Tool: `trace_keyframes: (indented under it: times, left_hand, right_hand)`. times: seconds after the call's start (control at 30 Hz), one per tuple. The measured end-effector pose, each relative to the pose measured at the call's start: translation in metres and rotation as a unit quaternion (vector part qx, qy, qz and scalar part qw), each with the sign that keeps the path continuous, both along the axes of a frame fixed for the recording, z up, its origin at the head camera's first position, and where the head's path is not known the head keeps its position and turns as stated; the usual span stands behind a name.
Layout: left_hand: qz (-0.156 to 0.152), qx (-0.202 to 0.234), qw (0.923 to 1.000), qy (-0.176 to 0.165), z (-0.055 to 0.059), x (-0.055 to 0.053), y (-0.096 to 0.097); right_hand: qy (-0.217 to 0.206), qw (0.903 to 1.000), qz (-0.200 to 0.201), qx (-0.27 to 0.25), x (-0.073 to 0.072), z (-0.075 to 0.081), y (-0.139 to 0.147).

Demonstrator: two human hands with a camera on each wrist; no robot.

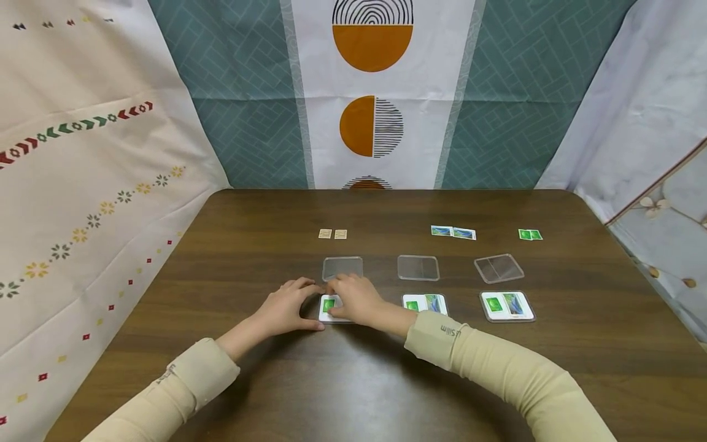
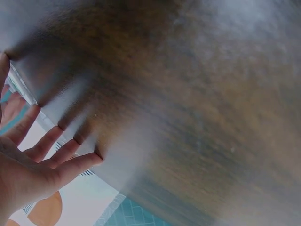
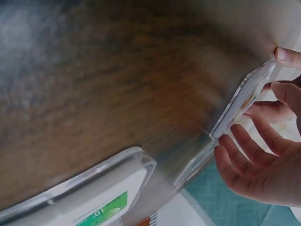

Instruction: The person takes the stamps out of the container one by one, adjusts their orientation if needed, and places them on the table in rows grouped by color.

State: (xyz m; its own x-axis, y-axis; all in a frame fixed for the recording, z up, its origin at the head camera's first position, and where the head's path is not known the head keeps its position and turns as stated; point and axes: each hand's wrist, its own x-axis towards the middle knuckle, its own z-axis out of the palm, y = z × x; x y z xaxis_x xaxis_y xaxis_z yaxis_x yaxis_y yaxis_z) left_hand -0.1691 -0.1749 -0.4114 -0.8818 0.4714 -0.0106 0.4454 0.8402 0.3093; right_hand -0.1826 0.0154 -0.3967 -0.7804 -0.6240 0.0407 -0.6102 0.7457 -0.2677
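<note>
My left hand (image 1: 287, 310) stands at the left edge of a clear case (image 1: 324, 318) that holds a white insert with a green stamp (image 1: 329, 305). Its fingertips touch the table and the case edge, as the left wrist view also shows. Over the right part of the same case lies my right hand (image 1: 358, 299), thumb and forefinger spread apart and the other fingers loosely bent. It hides the rest of the insert; nothing shows between its fingers. Two similar cases, a middle one (image 1: 418, 302) and a right one (image 1: 507, 306), each hold a green stamp and a blue landscape stamp.
Behind the filled cases lie clear lids: left (image 1: 342, 265), middle (image 1: 418, 268) and a tilted right one (image 1: 499, 269). Farther back lie small brown stamps (image 1: 325, 234), blue landscape stamps (image 1: 464, 233) and green stamps (image 1: 525, 234) on the wooden table (image 1: 248, 239). Cloth hangs around.
</note>
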Motion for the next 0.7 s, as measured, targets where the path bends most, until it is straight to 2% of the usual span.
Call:
trace_keyframes:
  times: [0.3,0.7]
  left_hand:
    - [0.001,-0.004,1.0000,0.002,0.0004,-0.0006,0.0007]
    - [0.000,-0.008,1.0000,0.003,-0.0001,0.0001,0.0014]
  right_hand:
    - [0.022,0.9995,-0.016,0.018,0.0015,-0.0042,-0.0028]
    - [0.024,0.9995,-0.019,0.011,-0.0003,-0.0066,-0.0051]
